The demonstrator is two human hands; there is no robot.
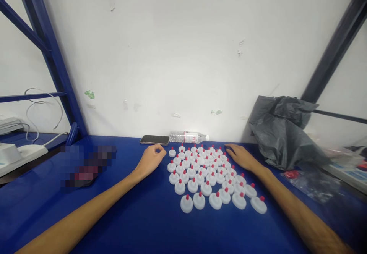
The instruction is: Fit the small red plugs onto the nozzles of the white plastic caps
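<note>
Many white round caps with small red tips [206,188] stand close together on the blue table, in loose rows. To the left of this group, my left hand [151,159] rests on the table, its fingers curled in and the thumb and forefinger bent into a small loop. Nothing shows inside that loop. At the far right edge of the caps lies my right hand [240,157], fingers stretched out towards the caps at the back, holding nothing that I can see.
Against the white wall lie a phone [154,139] and a clear plastic bottle [187,136] on its side. A dark grey plastic bag [282,131] stands at the right, with a clear bag [315,185] holding something red before it. A blurred-out item [88,168] lies left on the blue table [123,223].
</note>
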